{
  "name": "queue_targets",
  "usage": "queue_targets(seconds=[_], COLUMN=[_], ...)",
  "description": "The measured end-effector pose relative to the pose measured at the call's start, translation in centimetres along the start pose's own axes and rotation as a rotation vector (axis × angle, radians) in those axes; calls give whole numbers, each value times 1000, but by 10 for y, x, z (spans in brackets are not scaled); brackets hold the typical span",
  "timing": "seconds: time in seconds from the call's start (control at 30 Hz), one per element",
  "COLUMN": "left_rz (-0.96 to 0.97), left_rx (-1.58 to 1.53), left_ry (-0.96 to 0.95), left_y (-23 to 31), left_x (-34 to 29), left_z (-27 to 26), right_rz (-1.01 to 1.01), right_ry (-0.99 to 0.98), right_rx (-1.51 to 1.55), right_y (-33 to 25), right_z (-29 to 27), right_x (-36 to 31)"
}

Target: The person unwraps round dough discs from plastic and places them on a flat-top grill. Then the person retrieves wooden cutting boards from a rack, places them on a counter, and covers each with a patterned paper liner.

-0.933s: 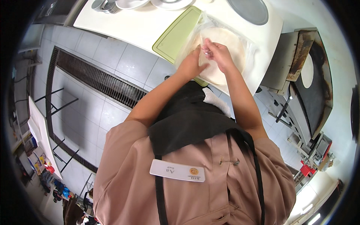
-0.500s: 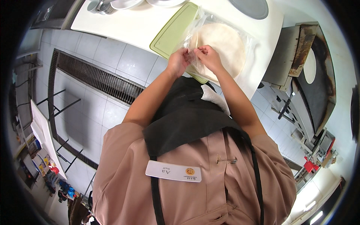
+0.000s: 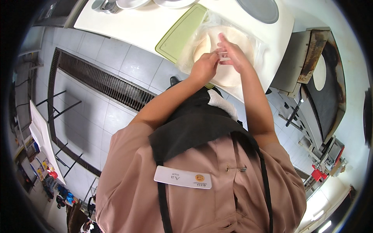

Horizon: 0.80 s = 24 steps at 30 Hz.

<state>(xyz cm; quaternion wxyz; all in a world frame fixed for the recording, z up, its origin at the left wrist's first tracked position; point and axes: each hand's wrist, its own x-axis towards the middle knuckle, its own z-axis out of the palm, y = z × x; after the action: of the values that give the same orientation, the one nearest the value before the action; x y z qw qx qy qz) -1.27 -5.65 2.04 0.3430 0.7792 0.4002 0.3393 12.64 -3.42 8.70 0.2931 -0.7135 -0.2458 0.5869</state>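
Note:
A round, pale flatbread [image 3: 244,39] lies in a clear plastic bag [image 3: 185,62] on the white table, and a cream-coloured curved flap shows at its left side. Over the bread, my left hand [image 3: 205,68] has its fingers bent together; what they pinch, if anything, is hidden. My right hand [image 3: 235,56] meets it from the right with fingers spread apart, the index finger pointing away from me. The fingertips of both hands are close together or touching. Under the bag's left part lies a green cutting board [image 3: 178,37].
A round grey tray [image 3: 262,9] and white plates [image 3: 173,3] sit along the table's far side, with metal cups [image 3: 108,6] at the far left. To the right stands a dark griddle [image 3: 330,101] with a pale flatbread on it. A floor grate [image 3: 105,79] runs at left.
Both hands have moved right, over the middle of the bread. The right hand's fingers have spread from a pinch. The bag's left part now lies flatter, and a cream flap shows more.

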Motion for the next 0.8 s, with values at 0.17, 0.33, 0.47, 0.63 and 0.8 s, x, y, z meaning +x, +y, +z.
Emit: queue_targets(seconds=[0.17,0.33,0.47,0.63,0.8], left_rz=[-58,2,177,55,40], left_rx=[-59,625,1012,871,872], left_ry=[-122,-138,-420,-687,-685], left_y=[3,-35,-43,-42,-49], left_x=[4,0,2,11,12], left_z=[2,-4,-8,-17,-12], right_rz=[-195,-176,-257,-290,77], right_ry=[140,424,387,36,-16], right_rx=[-652,-500,-640,-916,-145], right_y=[41,30,23,-3,-9], right_z=[-18,28,34,25,-4], right_x=[67,50,41,21,-4])
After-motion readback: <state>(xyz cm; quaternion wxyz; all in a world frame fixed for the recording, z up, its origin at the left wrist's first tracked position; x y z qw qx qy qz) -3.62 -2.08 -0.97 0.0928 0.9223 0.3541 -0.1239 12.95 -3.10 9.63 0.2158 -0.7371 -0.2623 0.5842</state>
